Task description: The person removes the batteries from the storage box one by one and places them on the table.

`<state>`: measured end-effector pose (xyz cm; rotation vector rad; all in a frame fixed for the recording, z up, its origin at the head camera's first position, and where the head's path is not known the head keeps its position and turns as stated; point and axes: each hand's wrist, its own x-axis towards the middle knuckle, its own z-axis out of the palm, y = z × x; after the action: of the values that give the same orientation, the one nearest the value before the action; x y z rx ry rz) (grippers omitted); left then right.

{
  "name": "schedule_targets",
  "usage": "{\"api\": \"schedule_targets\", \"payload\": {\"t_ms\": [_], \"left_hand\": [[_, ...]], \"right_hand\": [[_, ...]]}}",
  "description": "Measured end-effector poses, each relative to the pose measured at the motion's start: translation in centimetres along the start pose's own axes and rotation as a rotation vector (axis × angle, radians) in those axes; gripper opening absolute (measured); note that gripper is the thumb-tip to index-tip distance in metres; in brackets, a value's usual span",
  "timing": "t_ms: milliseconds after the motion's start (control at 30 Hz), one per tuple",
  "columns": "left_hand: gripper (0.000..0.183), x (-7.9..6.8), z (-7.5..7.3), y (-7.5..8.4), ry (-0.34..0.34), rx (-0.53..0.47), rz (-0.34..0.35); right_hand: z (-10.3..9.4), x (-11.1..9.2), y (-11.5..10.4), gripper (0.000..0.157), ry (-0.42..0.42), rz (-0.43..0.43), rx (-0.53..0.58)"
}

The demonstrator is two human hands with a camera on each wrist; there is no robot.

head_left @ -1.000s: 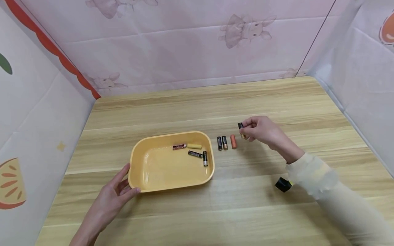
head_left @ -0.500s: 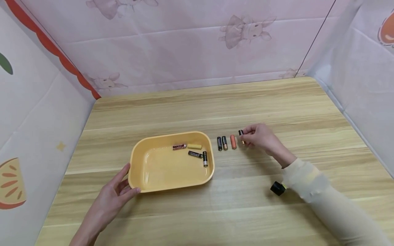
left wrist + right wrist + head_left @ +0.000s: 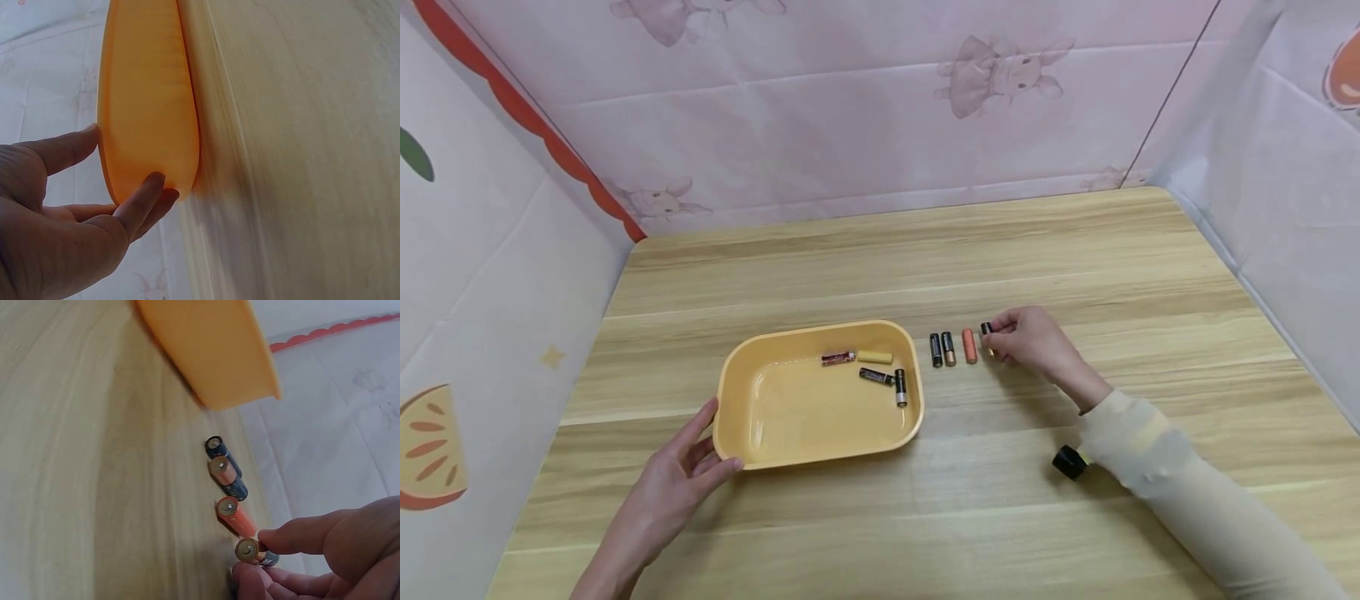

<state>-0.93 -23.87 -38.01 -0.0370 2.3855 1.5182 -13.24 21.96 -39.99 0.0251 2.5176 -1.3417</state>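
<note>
My right hand [image 3: 1033, 346] pinches a black battery with a copper end [image 3: 247, 550] between thumb and fingers, beside an orange battery [image 3: 969, 346]. Left of that one lie a black and copper battery [image 3: 948, 348] and a black battery [image 3: 936, 350], roughly parallel in a row on the table. My left hand [image 3: 666, 483] holds the left front corner of a yellow plastic basin [image 3: 805, 421], thumb and fingers spread around its outside. Inside the basin are a reddish battery [image 3: 837, 358], a yellow battery [image 3: 875, 357] and two dark batteries [image 3: 876, 377] touching near the right wall.
The wood-grain table [image 3: 895, 533] carries all of this. A black device [image 3: 1069, 462] sits at the right sleeve [image 3: 1127, 433]. A pink cloth wall [image 3: 850, 100] with rabbit prints stands behind the table, with pale cloth on both sides.
My right hand has come down and slightly toward me, bringing the battery down close to the table beside the orange one. The left hand and basin have stayed in place.
</note>
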Motion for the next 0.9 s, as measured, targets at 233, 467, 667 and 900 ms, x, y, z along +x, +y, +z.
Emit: {"api": "schedule_targets", "payload": {"t_ms": [233, 467, 667, 900], "left_hand": [[0.096, -0.01, 0.0, -0.07, 0.0, -0.003, 0.004], [0.096, 0.02, -0.01, 0.02, 0.002, 0.0, 0.008], [0.096, 0.01, -0.03, 0.02, 0.002, -0.004, 0.01], [0.096, 0.04, -0.03, 0.04, 0.003, -0.01, 0.003]], "right_hand": [[0.55, 0.18, -0.06, 0.033, 0.033, -0.019, -0.113], [0.56, 0.0, -0.28, 0.032, 0.035, -0.021, -0.126], [0.54, -0.01, -0.11, 0.031, 0.04, -0.037, -0.129], [0.52, 0.11, 0.11, 0.032, 0.029, -0.042, -0.128]]}}
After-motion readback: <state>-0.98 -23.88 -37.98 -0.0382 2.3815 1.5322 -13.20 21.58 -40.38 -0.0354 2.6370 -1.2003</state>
